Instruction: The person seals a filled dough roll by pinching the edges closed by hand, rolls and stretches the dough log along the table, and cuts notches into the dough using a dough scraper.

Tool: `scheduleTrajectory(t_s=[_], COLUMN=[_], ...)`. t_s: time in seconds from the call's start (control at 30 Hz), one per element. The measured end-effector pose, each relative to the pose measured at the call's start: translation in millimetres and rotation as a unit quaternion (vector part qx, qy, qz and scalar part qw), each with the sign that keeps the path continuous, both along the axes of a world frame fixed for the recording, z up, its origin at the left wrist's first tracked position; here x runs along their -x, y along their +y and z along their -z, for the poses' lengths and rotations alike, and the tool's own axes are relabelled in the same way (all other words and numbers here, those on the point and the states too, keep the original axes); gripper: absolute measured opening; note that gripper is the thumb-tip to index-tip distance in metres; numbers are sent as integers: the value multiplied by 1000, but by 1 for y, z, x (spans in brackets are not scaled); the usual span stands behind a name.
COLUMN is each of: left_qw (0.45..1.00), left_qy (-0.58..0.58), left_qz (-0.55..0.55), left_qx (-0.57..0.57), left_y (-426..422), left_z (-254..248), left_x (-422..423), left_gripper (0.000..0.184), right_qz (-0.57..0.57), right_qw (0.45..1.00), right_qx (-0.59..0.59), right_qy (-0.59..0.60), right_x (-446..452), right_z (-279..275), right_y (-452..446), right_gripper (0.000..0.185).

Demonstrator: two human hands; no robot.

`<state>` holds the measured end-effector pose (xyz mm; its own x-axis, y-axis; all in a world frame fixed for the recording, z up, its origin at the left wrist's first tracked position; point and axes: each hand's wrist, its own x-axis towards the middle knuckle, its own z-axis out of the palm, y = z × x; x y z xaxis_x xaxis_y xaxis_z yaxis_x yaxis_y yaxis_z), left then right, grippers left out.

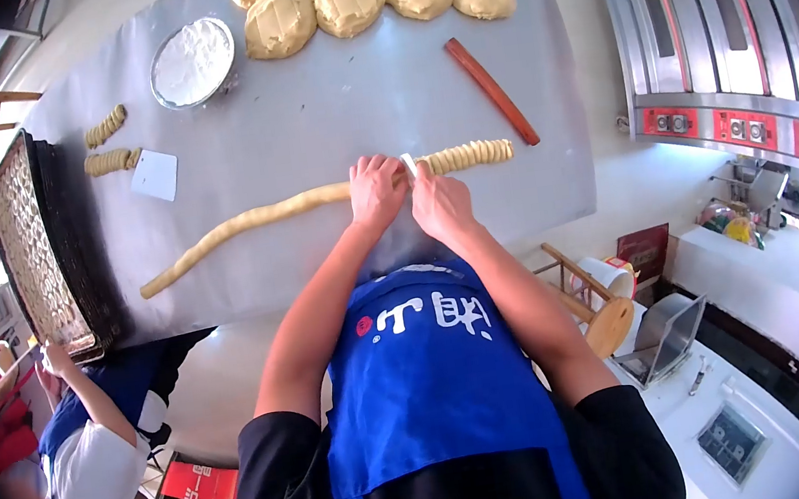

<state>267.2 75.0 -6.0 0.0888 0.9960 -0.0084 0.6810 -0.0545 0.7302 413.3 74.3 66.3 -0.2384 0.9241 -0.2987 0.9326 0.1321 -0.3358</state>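
A long dough rope [259, 214] lies across the metal table in front of me. My left hand [379, 192] is closed over the rope near its right part, fingers bent down onto it. Close beside it, my right hand [440, 200] grips a white scraper [410, 164] held on edge at the dough. To the right of the scraper, a row of cut dough slices [470, 155] stays lined up, the slices touching. How deep the scraper sits in the dough is hidden by my hands.
On the metal table [301, 111] are a bowl of flour [191, 63], large dough lumps [347, 2], a reddish wooden stick [492, 92], another white scraper [155, 176] and two sliced dough rolls [113, 162]. Stacked trays [41, 246] border the left; a co-worker [101, 471] stands nearby. An oven [723, 25] is right.
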Motion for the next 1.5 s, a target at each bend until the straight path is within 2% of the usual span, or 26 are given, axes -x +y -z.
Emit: scheduleTrajectory(t_s=[0.17,0.23,0.3,0.37,0.47,0.6,0.7,0.73,0.8,0.83,0.9,1.0,1.2,1.27,1.4,1.5], left_qw=[1000,998,999,999,999,1000,999,997,998,999,998,999,999,996,998,998], left_qy=[-25,-55,0,-2,-4,1,-7,-50,-19,11,-2,10,21,-49,9,16], left_qz=[-2,-15,-22,-27,-34,-26,-30,-46,-32,-22,-31,-40,-23,-62,-52,-49], left_qx=[-9,-35,-23,-22,-17,2,-13,-37,-41,-39,-51,-28,-10,-31,-34,-23], left_y=[-2,-3,-7,-5,-9,-8,-7,-8,-10,-10,-13,-11,-7,-14,-18,-22], left_z=[12,10,6,3,3,-1,5,5,3,2,3,1,4,8,3,0], left_x=[6,8,10,10,8,9,11,12,18,20,19,16,21,21,28,25], left_gripper=[19,19,18,18,17,17,19,20,20,20,17,16,14,14,18,18], right_qz=[30,36,34,49,-17,-22,10,28,56,54,20,-28,8,14,27,-33], right_qw=[999,998,998,995,1000,999,999,999,997,998,996,999,1000,999,994,999], right_qx=[-26,-44,-35,-62,8,20,-37,-29,-5,-6,-49,20,-14,-33,-62,9], right_qy=[3,29,26,55,-5,-19,-16,3,44,43,74,2,13,41,88,14], right_x=[6,-5,-11,-10,0,17,19,14,0,-2,-4,11,24,15,5,18], right_z=[29,25,17,4,-11,4,26,24,17,15,7,2,29,26,17,4], right_y=[-8,-8,-8,-12,-2,-2,-6,-7,-7,-9,-14,-3,-4,-6,-11,-5], right_gripper=[17,19,20,18,17,16,17,18,22,22,20,18,17,20,23,22])
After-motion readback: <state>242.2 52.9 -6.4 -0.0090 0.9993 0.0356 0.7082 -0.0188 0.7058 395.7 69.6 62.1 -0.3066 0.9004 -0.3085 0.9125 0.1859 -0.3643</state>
